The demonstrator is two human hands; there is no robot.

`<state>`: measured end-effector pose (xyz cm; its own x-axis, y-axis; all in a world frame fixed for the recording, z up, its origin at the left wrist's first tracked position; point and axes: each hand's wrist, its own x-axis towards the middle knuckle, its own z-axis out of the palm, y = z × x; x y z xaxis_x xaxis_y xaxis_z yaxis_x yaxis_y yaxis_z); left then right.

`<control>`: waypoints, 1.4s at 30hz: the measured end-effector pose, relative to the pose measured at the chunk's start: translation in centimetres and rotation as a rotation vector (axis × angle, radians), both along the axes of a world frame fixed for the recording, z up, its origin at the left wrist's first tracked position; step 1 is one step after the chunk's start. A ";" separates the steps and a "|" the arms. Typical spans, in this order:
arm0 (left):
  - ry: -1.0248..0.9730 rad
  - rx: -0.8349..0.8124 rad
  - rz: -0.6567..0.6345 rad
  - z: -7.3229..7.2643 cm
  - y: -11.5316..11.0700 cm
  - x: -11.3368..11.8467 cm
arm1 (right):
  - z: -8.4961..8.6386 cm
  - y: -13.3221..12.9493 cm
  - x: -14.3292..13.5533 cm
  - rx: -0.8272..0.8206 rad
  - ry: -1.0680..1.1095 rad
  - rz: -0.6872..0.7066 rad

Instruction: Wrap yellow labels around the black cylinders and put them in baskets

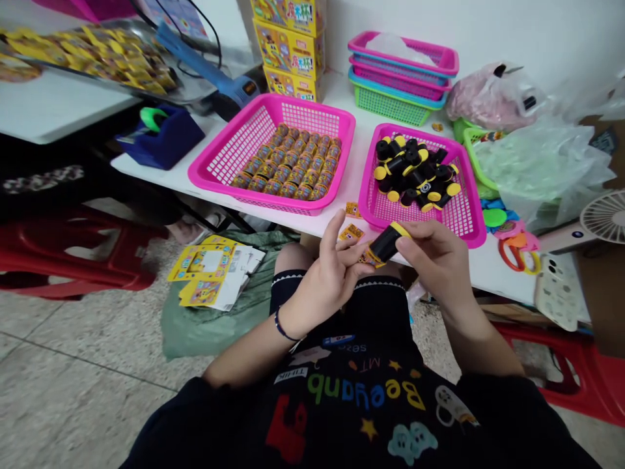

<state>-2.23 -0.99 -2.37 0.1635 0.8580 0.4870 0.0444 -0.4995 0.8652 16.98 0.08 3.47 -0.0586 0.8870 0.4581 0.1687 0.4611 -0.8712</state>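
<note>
Above my lap is a small black cup (384, 246) with a yellow rim, tilted, with a printed sticker (372, 258) at its lower left end. My right hand (437, 257) grips its upper end between thumb and fingers. At the sticker end, my left hand (326, 280) pinches the cup, its index finger raised; part of the grip is hidden. Just beyond, a pink basket (471, 221) holds many loose black cups with yellow ends. Two printed stickers (351, 232) lie on the table edge near my left fingertips.
Left, a large pink basket (202, 166) holds rows of wrapped cups. A blue tape dispenser (163, 140), blue heat gun (222, 81), yellow boxes (290, 49) and stacked baskets (390, 101) stand around. Right are plastic bags (541, 156), a fan (605, 215) and phone (559, 293).
</note>
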 end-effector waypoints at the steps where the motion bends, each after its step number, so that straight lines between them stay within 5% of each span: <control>1: -0.023 -0.017 0.010 -0.2 -0.1 0.0 | -0.2 0.1 0.1 -0.011 0.013 -0.007; 7: -0.088 -0.080 0.000 0.3 -0.8 0.0 | -0.9 -0.2 0.7 -0.018 0.003 0.014; 12: -0.302 -0.362 -0.145 2.4 -1.7 0.0 | -1.0 -0.6 1.4 0.115 -0.093 0.177; 17: -0.388 -0.397 -0.199 3.1 -2.0 0.2 | -0.4 -0.9 1.4 0.103 -0.147 0.292; 23: -0.277 -0.239 -0.063 2.9 -2.4 0.5 | -0.3 -1.0 1.4 0.041 -0.140 0.265; 28: -0.206 -0.047 0.091 3.0 -2.7 0.7 | -0.4 -1.1 1.2 0.194 -0.222 0.196; 34: -0.303 -0.157 0.124 2.9 -1.8 1.1 | -1.3 -1.1 0.0 0.404 -0.505 0.147; 38: -0.338 -0.238 0.006 2.8 -0.7 0.9 | -2.4 -1.2 -1.6 0.572 -0.567 -0.110; 42: -0.238 -0.358 -0.297 3.4 0.2 0.0 | -2.6 -1.3 -2.9 0.666 -0.524 -0.151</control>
